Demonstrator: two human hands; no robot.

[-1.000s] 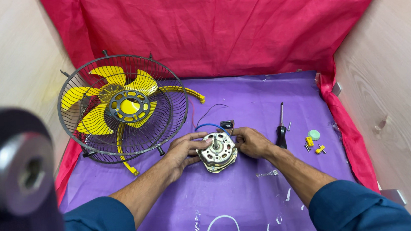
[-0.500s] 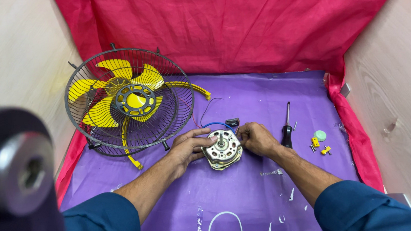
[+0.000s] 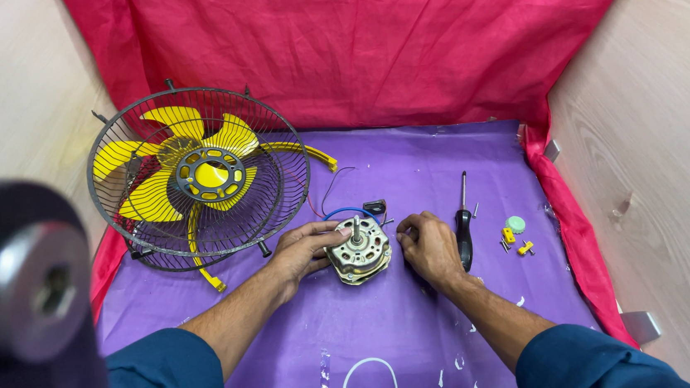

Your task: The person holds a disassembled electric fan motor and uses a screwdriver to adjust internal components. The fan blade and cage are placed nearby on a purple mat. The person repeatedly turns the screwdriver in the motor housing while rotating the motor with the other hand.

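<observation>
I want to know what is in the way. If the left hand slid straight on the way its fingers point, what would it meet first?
The motor: the left hand points right and its fingertips already seem to touch the casing. Beyond it sits the right hand.

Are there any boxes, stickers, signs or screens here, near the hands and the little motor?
None: no package, label, sign or screen shows.
Left hand and right hand: on each side of the round metal motor.
</observation>
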